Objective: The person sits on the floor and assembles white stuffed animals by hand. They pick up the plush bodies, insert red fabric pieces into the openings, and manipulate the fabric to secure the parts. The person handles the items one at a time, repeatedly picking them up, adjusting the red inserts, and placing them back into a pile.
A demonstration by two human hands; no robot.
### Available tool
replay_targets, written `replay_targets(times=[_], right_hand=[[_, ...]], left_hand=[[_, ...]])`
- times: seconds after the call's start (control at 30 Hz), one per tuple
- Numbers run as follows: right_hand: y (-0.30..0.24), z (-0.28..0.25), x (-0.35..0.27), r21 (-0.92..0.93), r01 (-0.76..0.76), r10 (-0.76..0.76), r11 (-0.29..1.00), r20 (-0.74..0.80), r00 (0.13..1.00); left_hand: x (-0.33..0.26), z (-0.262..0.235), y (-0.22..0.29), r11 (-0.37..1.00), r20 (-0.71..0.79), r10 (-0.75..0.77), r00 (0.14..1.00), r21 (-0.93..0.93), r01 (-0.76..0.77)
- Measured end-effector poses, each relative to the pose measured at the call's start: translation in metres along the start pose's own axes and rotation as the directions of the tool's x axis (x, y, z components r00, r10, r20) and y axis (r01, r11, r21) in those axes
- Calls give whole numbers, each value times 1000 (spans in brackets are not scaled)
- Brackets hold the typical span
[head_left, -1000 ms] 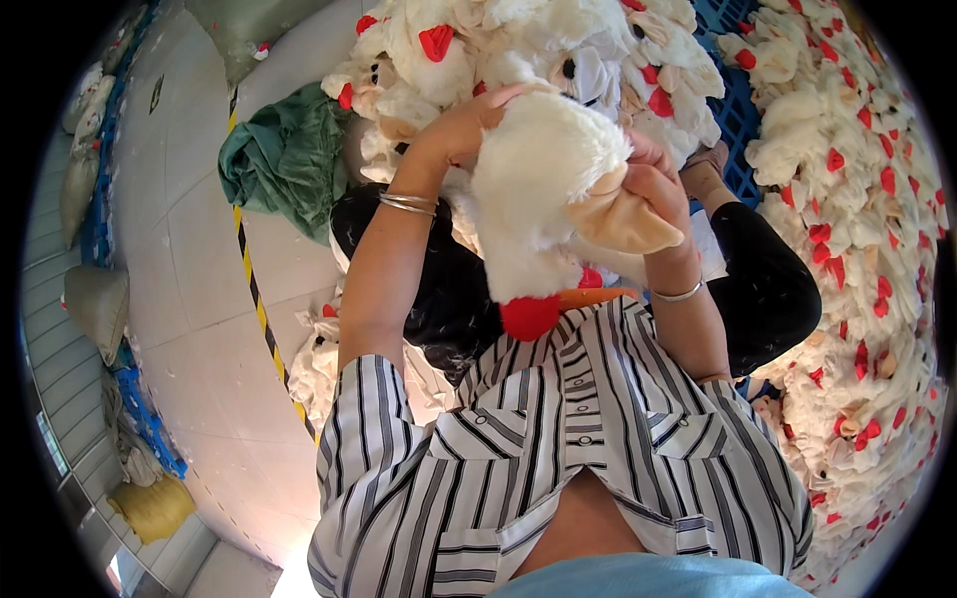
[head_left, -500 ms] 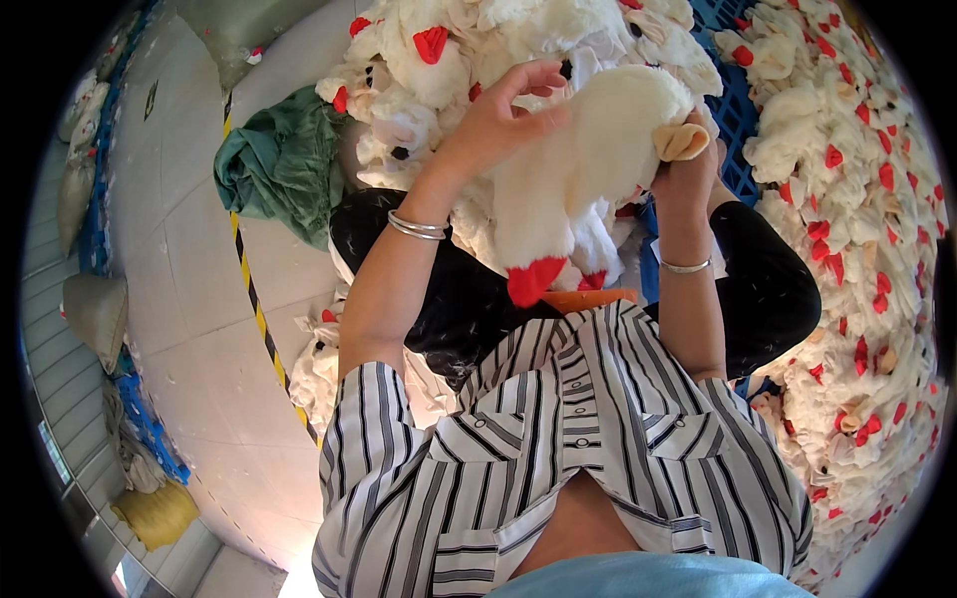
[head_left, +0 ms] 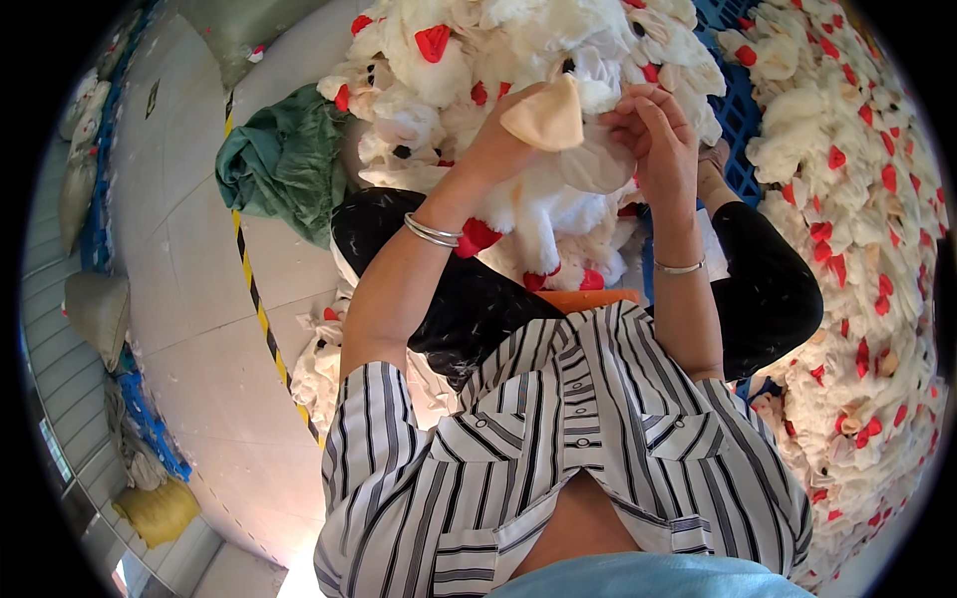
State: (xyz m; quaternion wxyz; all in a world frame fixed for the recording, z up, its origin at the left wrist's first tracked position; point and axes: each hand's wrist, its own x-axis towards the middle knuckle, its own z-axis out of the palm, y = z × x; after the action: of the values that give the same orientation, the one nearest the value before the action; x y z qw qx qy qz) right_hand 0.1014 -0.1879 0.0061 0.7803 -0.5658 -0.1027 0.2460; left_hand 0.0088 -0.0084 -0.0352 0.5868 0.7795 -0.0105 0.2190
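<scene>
Over my lap hangs an unstuffed white plush animal skin [head_left: 538,234] with red feet at its lower end. My left hand [head_left: 495,140] is closed on its upper left part, beside a cream ear-like flap [head_left: 546,118] that covers some of the fingers. On the other side my right hand [head_left: 660,135] has its fingers bent in a pinch at the skin's upper right edge. Part of the skin between the hands is blurred by motion. Just beyond both hands lies a heap of similar white plush skins [head_left: 449,65] with red pieces and black eyes or noses.
A blue plastic crate [head_left: 736,125] stands right of the heap. Farther right spreads a large pile of white plush skins [head_left: 827,229]. A green cloth [head_left: 279,164] lies at left by a yellow-black floor stripe [head_left: 249,284]. Something orange [head_left: 590,298] shows at my lap.
The plush skin has been turned: its cream flap moved from my right hand to beside my left. My left hand has lowered slightly and grips it; my right hand has risen slightly leftward.
</scene>
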Motion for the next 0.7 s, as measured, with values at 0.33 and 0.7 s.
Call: replay_targets(times=[0.33, 0.7], right_hand=[[33, -20, -16, -242, 12, 85, 970, 386, 919], [10, 8, -20, -312, 57, -5, 948, 167, 986]], left_hand=[[10, -15, 22, 662, -70, -508, 858, -669, 337], [13, -33, 34, 646, -237, -533, 812, -733, 211]])
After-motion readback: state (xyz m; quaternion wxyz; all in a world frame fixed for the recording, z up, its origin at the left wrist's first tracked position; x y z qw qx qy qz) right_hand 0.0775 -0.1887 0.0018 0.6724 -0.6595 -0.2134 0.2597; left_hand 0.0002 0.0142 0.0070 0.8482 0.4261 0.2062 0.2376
